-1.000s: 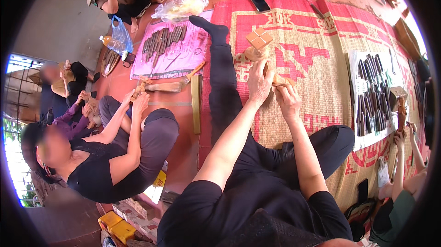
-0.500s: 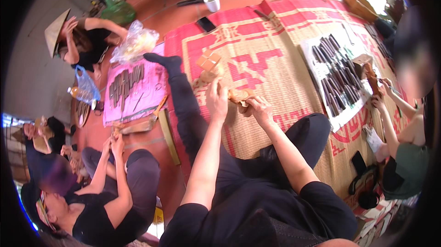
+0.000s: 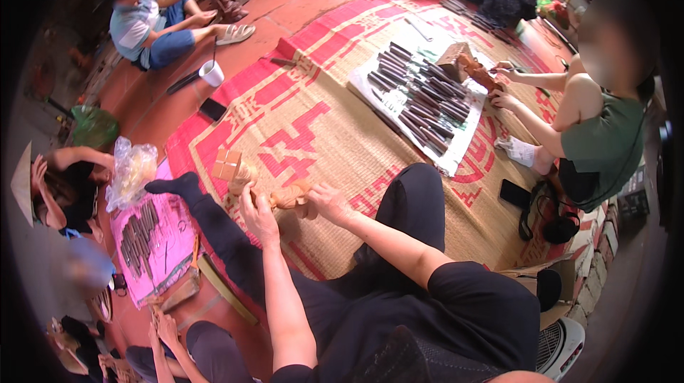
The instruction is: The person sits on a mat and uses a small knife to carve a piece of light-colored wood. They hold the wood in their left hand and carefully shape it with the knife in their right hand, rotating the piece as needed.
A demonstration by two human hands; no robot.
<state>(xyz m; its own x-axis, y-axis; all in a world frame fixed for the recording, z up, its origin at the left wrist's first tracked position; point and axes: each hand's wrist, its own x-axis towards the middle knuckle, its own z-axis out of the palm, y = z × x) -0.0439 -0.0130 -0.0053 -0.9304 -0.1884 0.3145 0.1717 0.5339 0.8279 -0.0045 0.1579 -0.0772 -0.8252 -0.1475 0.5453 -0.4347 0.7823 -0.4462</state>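
A light-brown carved wooden piece (image 3: 288, 195) lies between my two hands, above the mat and my bent legs. My left hand (image 3: 258, 218) is closed on its left end, the fingers curled. At the other end, the fingers of my right hand (image 3: 329, 203) are pinched together against the carving. A small brownish flap shows under those fingertips, too unclear to name. Just beyond my left hand stands a wooden block (image 3: 226, 164) with a paler rounded wooden part (image 3: 245, 175) beside it.
Rows of dark-handled carving tools lie on a white cloth (image 3: 361, 86), beside a person (image 3: 602, 123) handling a reddish carving (image 3: 479, 73). More tools (image 3: 140, 233) rest on a pink sheet (image 3: 171, 240) at left. A phone (image 3: 212, 109) and white cup (image 3: 211, 74) stand farther off.
The view has swung to the right, so the mat, tools and block sit farther left in the picture. Both hands stay at the carving. The person at right shows more fully.
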